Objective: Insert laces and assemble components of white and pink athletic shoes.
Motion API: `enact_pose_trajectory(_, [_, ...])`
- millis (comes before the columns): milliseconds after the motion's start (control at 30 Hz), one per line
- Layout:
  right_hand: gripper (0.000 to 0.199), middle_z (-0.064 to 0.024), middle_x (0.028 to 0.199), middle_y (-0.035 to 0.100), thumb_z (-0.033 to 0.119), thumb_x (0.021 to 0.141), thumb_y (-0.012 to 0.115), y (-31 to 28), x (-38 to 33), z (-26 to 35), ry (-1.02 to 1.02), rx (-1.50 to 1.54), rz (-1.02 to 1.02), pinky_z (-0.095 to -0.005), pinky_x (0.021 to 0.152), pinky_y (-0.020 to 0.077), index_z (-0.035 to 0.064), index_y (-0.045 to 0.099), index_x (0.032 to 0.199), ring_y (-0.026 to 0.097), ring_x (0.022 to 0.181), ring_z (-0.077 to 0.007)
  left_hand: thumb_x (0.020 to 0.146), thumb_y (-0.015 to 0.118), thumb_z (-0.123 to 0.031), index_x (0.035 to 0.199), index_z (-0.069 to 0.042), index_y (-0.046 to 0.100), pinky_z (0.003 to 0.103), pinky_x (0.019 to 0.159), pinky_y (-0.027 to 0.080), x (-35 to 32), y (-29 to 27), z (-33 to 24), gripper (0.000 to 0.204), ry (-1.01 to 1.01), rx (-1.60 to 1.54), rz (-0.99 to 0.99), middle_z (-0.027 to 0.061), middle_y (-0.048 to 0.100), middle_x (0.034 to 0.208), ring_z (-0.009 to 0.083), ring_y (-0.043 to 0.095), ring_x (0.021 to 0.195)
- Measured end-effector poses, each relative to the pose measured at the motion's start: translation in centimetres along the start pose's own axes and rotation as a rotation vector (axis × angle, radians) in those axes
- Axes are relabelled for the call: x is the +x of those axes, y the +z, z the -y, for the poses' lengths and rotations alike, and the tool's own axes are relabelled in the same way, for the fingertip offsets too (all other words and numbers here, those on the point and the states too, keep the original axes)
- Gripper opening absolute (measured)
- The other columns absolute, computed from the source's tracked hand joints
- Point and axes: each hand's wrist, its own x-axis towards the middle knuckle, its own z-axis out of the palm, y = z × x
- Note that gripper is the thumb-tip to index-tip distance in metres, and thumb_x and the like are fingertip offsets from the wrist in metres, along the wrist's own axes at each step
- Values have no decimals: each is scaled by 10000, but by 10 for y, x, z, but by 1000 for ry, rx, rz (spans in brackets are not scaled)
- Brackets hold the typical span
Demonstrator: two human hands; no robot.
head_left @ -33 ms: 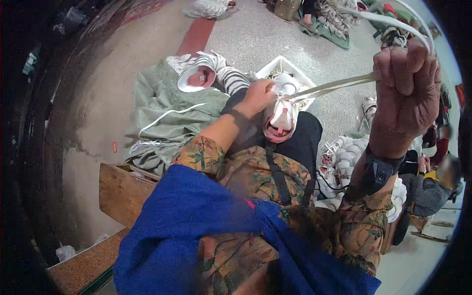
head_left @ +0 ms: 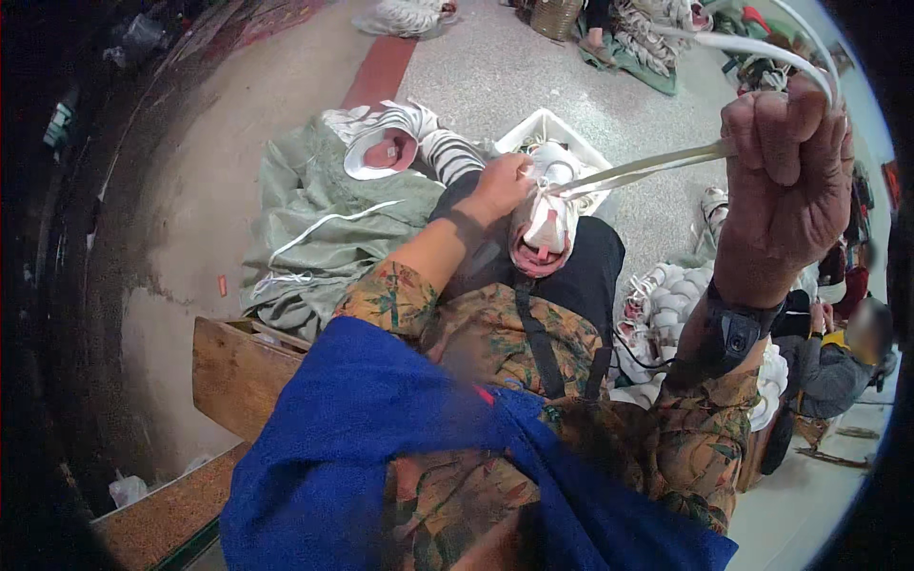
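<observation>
A pale shoe with a pink lining [head_left: 526, 249] rests on my lap between my dark trouser legs, its opening toward me. My left hand [head_left: 503, 187] is closed on the left side of this shoe, near the lacing; its fingertips are partly hidden. Raised at the right, my right hand [head_left: 790, 176] makes a fist around white shoelaces [head_left: 657, 166]. The laces run taut from the shoe's front to the fist, and their loose ends loop above it. A white tray [head_left: 592, 150] stands on the floor just beyond the shoe.
Grey-green sacking [head_left: 324, 238] lies at the left with a loose white lace [head_left: 333, 217] and nested white shoe pieces [head_left: 381, 152]. A wooden box [head_left: 238, 366] is nearer. More white shoes [head_left: 671, 300] are heaped at the right, beside a seated person [head_left: 838, 371].
</observation>
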Motion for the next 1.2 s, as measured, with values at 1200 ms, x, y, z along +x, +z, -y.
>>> enact_pose_trajectory(1200, [251,16,635,321,204,940,439,4,-11,2,46,-193,-143,-277,622,285,80,385,729,334,598,-96,706,543,-89,972,4,597,311,812,470,-1,3,-25,287,-10,-235,166,115,621,911,197,596,886])
